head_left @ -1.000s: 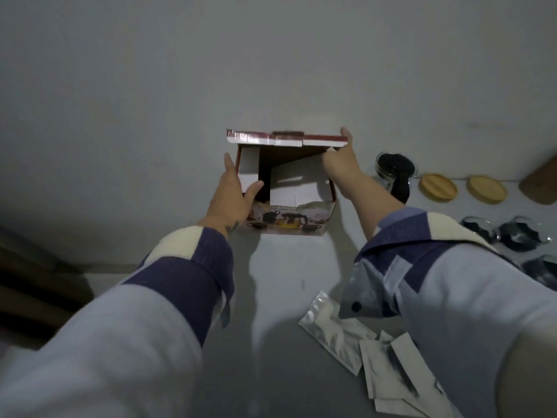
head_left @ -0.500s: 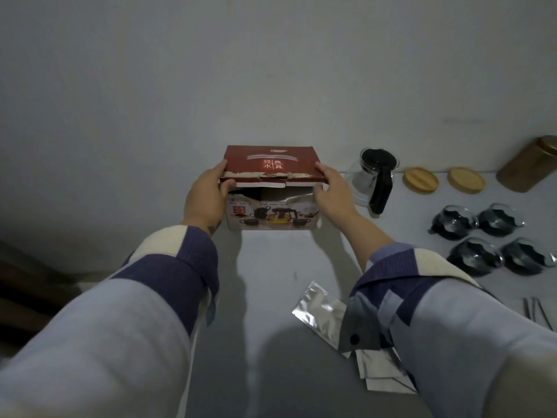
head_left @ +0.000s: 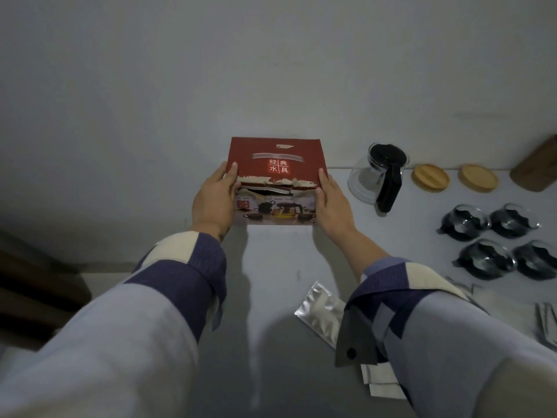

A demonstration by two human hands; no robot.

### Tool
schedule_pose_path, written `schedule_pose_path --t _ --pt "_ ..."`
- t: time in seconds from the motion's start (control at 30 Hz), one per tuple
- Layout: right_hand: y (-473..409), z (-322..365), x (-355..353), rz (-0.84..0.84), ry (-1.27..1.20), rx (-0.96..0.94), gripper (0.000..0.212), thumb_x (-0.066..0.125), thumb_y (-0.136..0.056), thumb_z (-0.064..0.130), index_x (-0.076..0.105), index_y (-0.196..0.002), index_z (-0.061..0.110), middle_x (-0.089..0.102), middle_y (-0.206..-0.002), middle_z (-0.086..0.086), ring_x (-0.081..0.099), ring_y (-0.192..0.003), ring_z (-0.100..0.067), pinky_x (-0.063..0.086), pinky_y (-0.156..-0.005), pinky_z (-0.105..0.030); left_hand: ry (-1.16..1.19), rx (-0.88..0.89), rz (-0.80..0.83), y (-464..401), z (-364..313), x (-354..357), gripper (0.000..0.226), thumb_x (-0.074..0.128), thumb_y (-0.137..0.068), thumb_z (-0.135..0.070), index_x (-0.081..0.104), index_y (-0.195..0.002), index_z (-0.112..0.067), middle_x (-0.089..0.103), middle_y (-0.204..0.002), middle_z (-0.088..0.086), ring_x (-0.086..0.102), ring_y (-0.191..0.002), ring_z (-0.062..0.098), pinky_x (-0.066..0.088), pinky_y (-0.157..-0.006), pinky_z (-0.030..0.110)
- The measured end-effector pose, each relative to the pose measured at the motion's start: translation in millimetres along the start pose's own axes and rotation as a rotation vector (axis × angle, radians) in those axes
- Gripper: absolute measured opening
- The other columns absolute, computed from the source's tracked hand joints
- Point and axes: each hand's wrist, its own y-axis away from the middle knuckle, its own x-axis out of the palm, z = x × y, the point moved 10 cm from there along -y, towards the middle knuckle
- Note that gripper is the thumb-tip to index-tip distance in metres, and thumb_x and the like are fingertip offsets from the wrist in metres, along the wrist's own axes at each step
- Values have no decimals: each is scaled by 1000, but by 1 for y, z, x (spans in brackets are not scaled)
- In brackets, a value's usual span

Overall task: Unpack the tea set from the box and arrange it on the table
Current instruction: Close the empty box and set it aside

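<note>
The counter (head_left: 271,267) was smooth and grey under a plain wall. My left hand (head_left: 212,200) and right hand (head_left: 331,203) squeezed the torn red cardboard box (head_left: 277,179) at its far edge.

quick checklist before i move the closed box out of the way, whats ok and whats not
1. Both hands on box: ok. Left hand and right hand hold opposite sides of the box.
2. Lid down: ok, though its front edge is torn.
3. Box empty: cannot tell, lid hides the inside.
4. Set unpacked: ok. Glass teapot, four cups and two wooden lids stand on the table.
5. Clear path right: not ok, teapot stands close.
6. Foil packets near right sleeve: not ok.
</note>
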Motion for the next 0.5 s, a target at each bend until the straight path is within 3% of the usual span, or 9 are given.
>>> schedule_pose_path --t 0.17,0.3,0.5 --pt "-1 0 2 9 41 -7 51 28 -104 30 16 -154 23 25 -158 -3 30 -143 -21 31 -115 -37 -11 -50 98 3 7 16 47 27 -105 -32 26 -152 -30 22 -160 -2 33 -140 21 33 -111 35" --pt "-11 0 4 20 45 -1 51 28 -104 31 17 -153 25 25 -158 -4 31 -143 -22 31 -115 -37 -45 -78 101 -5 8 18 48 29 -106 -26 22 -153 -26 19 -161 0 30 -142 23 31 -114 39" --pt "-32 1 2 -6 -82 39 49 37 -103 26 28 -151 20 37 -152 -6 38 -138 -22 31 -116 -36 -30 -100 100 -27 7 20 47 34 -105 -24 29 -151 -21 22 -160 3 31 -143 26 30 -116 41"
